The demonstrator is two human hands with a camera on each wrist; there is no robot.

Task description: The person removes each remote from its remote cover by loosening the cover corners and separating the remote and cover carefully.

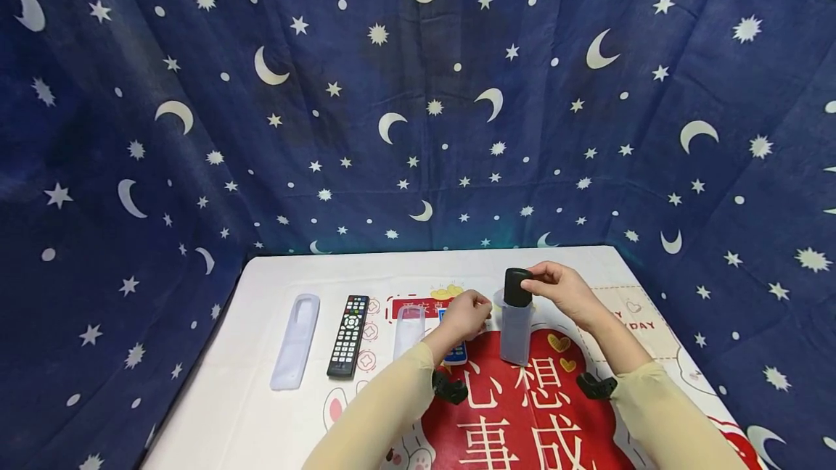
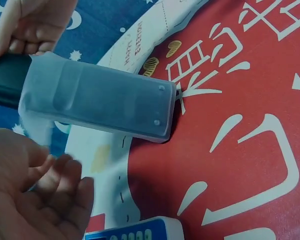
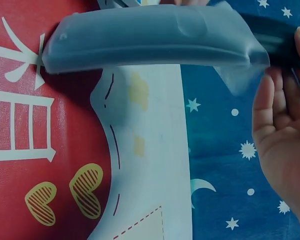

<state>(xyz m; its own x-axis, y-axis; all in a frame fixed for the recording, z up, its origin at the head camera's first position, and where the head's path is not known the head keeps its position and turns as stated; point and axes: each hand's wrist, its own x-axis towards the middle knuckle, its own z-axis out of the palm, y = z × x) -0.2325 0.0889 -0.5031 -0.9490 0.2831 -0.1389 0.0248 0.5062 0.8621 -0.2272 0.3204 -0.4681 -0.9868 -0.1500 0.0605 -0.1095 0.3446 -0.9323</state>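
Black device is partly hidden inside translucent sleeve.

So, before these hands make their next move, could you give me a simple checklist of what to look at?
1. Right hand gripping the black device: ok.
2. Device fully inside the translucent sleeve: not ok, one end sticks out.
3. Left hand steadying the sleeve: not ok, it is close by but not gripping it.
4. Sleeve's lower end touching the table: cannot tell.
5. Blue-and-white remote apart from the sleeve: ok.
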